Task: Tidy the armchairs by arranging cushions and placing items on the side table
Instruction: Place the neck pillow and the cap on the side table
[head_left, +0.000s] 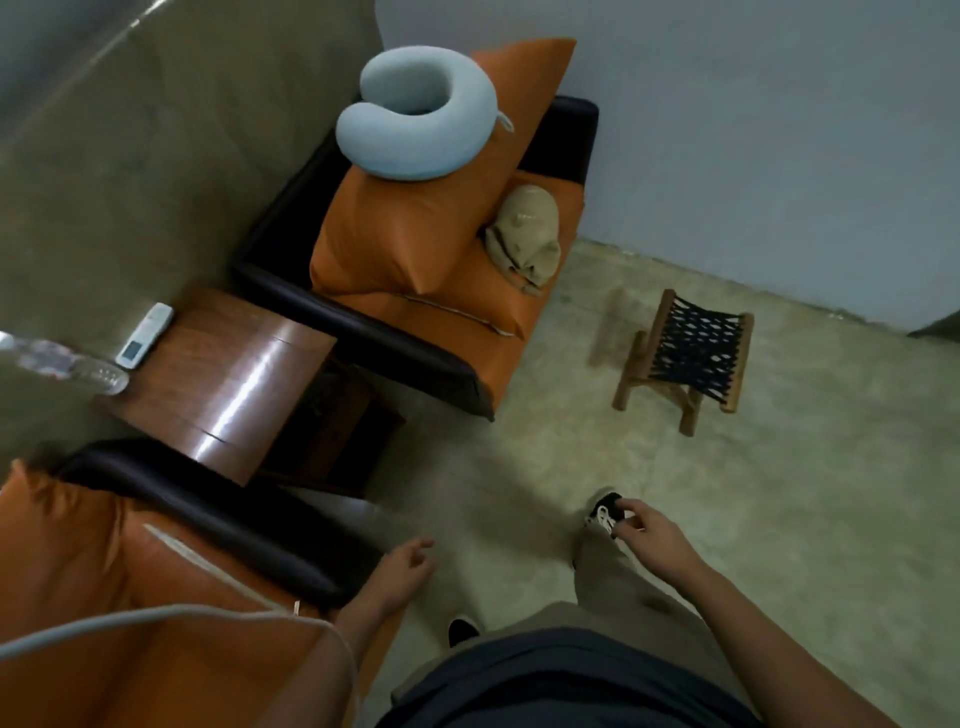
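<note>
A dark armchair (415, 348) with orange upholstery stands at the upper middle. An orange cushion (410, 228) leans on its seat, and a light blue neck pillow (415, 117) rests on top of that cushion. A beige cap (527, 234) lies on the seat's right side. The brown wooden side table (234, 384) stands between this chair and a second armchair (171, 519) at lower left. On the table lie a white remote (144, 335) and a clear plastic bottle (67, 361). My left hand (402, 569) hangs empty by the near armrest. My right hand (644, 535) hangs empty, fingers loosely curled.
A small wooden stool (685, 358) with a black woven seat stands on the concrete floor to the right. A grey cable (156, 618) runs across the near chair's orange cushion. My legs and shoes are below. Walls close off the back and left.
</note>
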